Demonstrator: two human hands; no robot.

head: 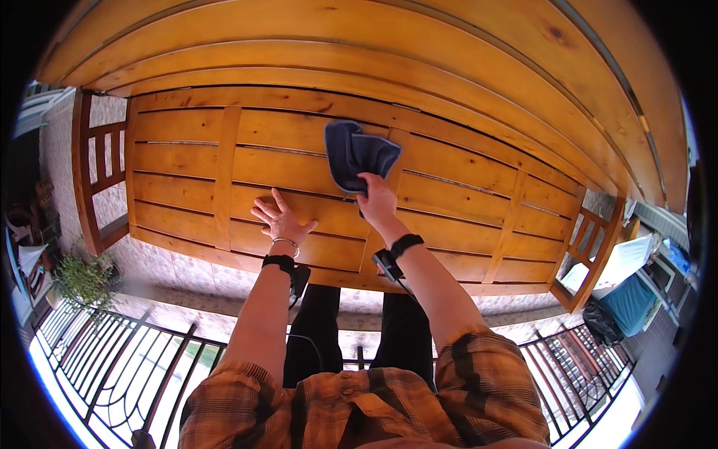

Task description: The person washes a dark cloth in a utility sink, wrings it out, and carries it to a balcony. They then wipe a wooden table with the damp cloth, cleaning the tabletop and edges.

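Note:
A dark blue cloth [359,151] hangs bunched from my right hand [378,199], spread out over the slatted seat [314,132] of a varnished wooden bench. Its far end fans out in folds, and whether it touches the slats I cannot tell. To the left, my left hand [285,221] has its fingers apart, low over or resting on the front half of the seat; nothing is in it. Each wrist wears a black strap with a small device, and a bracelet [286,242] circles the left one.
The slatted backrest [359,56] rises beyond the seat. Wooden armrest frames bound both ends, left [84,174] and right [597,252]. Behind me runs a black metal railing [140,359]. A leafy plant [84,278] stands at left; a black plastic bag [603,324] lies at right.

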